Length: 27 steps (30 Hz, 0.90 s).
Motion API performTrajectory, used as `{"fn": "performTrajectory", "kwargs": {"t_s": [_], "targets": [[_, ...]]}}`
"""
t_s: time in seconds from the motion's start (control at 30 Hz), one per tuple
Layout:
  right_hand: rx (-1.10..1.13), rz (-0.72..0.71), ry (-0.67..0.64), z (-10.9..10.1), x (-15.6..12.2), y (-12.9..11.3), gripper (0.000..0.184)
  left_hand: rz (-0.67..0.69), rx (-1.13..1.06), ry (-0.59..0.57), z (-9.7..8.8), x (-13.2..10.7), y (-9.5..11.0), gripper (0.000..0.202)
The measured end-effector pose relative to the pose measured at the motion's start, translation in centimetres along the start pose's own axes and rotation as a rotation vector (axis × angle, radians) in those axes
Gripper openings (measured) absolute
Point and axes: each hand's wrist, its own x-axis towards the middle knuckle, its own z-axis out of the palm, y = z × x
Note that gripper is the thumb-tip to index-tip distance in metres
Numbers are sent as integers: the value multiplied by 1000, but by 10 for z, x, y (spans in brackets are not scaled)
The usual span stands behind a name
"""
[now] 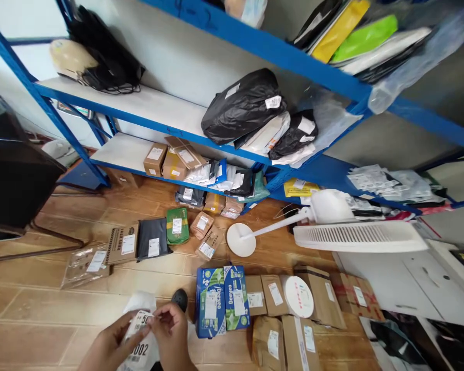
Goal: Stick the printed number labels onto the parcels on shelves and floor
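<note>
Low in the head view, a white plastic parcel (144, 300) carries a white label (141, 320) with large black print. My left hand (110, 340) is closed round the parcel's left side, its thumb lying across the front between two printed areas. At the label's upper right corner, my right hand (172, 327) has its thumb and fingers pinched together on the edge. My hands partly cover the print and the lower part of the parcel. Beyond my right hand shows the toe of a dark shoe (180, 298).
Blue shelving (147, 108) holds bags and boxes. On the wooden floor stand blue boxes (235, 299), several cardboard boxes (268, 337), a green parcel (177, 225) and a dark grey parcel (152, 237). A white lamp-like stand (242, 239) rises mid-right; a dark chair (19, 190) is left.
</note>
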Motion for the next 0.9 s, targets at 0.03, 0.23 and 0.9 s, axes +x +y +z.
{"fn": "performTrajectory", "kwargs": {"t_s": [0.03,0.23,0.9], "targets": [[-6,28,-11,-3,19,9,24,-51,-28,-31,3,19,-11,54],[-78,258,51,-18,120,119,26,-312,101,-6,24,129,-85,52],[-576,-56,1214,-251,386,510,17,121,413,-409,68,424,-347,36]]}}
